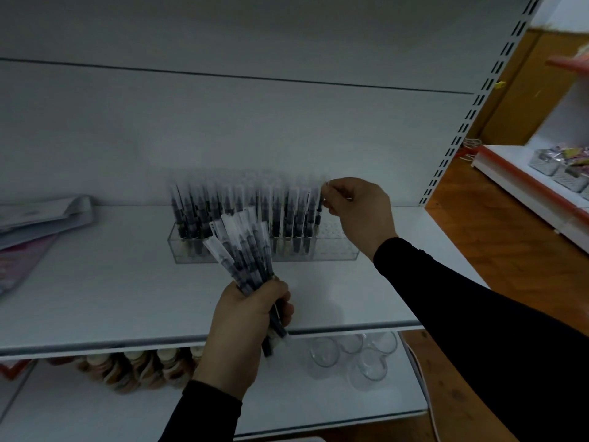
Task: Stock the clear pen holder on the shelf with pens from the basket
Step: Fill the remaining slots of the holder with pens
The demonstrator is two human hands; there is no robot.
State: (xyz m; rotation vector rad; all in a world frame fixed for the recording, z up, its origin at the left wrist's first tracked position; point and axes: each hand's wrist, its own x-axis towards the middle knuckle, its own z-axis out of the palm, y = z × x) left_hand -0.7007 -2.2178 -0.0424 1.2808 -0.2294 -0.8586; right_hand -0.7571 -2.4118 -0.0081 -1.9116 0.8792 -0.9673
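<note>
A clear pen holder (334, 247) stands on the white shelf (127, 298), filled with several upright dark pens in clear sleeves (229, 208) except at its right end. My left hand (245, 327) grips a fanned bundle of wrapped pens (245, 250) in front of the holder. My right hand (360, 212) pinches the top of one pen (319, 205) that stands upright over the holder's right part, beside the last filled row. The basket is out of view.
Flat packets and paper (41, 215) lie at the shelf's left end. On the shelf below sit clear glass cups (350, 352) and a row of round brown items (143, 368). A slotted upright post (471, 106) bounds the right side; another shelf unit (541, 173) stands beyond.
</note>
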